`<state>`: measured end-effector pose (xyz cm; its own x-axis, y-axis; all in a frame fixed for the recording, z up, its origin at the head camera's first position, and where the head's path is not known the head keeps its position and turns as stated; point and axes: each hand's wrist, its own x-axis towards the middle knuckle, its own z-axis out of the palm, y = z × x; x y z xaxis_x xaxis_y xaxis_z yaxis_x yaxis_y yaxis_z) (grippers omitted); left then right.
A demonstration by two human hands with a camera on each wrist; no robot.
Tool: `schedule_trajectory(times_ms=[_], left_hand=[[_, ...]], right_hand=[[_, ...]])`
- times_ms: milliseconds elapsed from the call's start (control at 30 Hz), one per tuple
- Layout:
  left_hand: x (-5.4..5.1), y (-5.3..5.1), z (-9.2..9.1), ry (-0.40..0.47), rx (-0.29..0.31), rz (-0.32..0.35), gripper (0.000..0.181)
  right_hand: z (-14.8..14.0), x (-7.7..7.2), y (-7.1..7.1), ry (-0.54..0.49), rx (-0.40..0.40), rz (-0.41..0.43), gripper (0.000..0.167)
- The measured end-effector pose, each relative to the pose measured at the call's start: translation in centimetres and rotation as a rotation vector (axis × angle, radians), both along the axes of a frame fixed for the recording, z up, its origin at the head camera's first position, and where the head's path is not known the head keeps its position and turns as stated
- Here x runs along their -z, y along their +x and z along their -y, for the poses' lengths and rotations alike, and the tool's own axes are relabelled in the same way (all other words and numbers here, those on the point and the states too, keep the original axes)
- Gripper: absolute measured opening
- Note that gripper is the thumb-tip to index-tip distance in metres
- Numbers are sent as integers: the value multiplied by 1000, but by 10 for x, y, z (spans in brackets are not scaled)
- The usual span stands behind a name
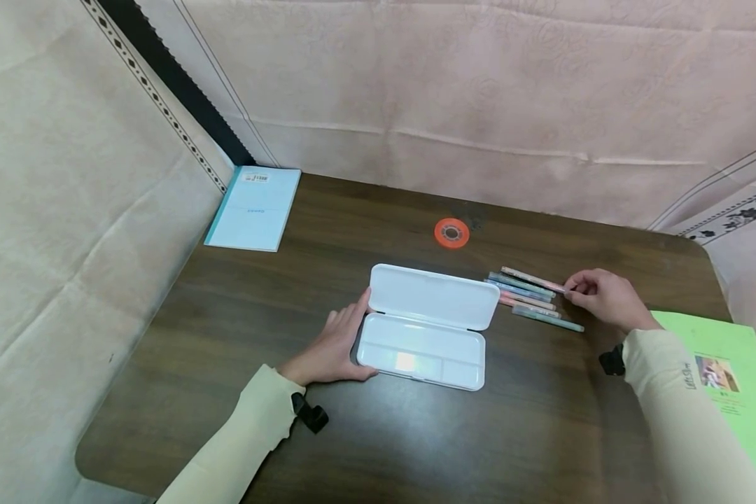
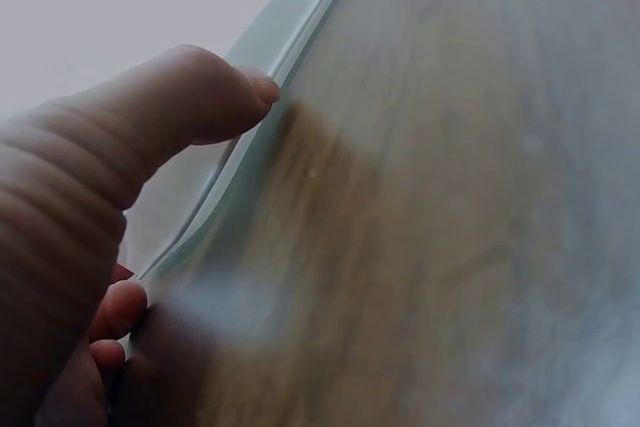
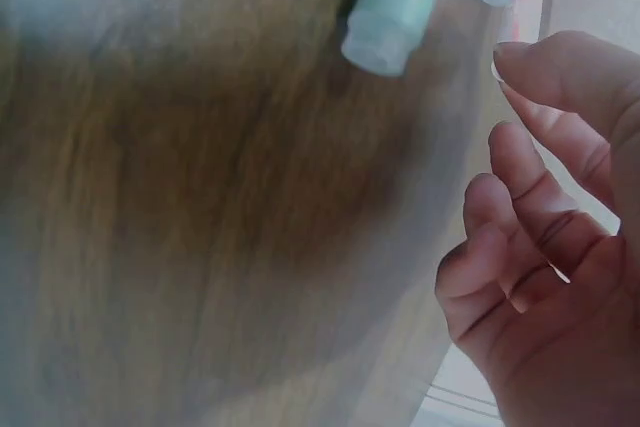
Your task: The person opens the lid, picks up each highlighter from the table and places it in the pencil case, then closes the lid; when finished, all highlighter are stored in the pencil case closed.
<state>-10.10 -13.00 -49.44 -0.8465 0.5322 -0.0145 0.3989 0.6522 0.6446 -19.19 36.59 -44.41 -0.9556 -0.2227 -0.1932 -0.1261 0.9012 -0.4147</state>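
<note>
Left grip (image 1: 334, 346): clasped pencil case (image 1: 393, 343).
Right grip (image 1: 605, 297): pinched farthest pen (image 1: 532, 279).
Neighbouring pens (image 1: 548, 319): risked rolling if that grip slipped.

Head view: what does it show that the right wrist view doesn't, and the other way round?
Only the head view shows the open white case, the left hand holding its left side, the orange disc, the blue notebook and the green book.
Only the right wrist view shows the inner side of the right hand, with its lower fingers curled.
Both share that hand's pinch on a pale pink pen, a green pen and the wooden table.
</note>
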Motion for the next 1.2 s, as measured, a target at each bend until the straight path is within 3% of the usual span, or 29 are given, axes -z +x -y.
schedule_trajectory(times_ms=[233,367,600,800,1000,1200], left_hand=[[-1,1,1,-4,-5,10,134],[1,0,1,-4,-11,8,135],[3,1,1,0,-15,-5,135],[3,0,-1,4,-16,-19,135],[3,1,-1,-9,-17,-20,134],[3,1,-2,-9,-22,-19,134]], right_hand=[[-2,-16,14,-42,22,-90,14],[7,-29,22,-66,-9,-187,9],[42,-57,41,-97,-77,-375,15],[77,-72,58,-99,-144,-438,18],[114,-66,65,-137,-252,-430,19],[145,-46,72,-112,-313,-293,15]])
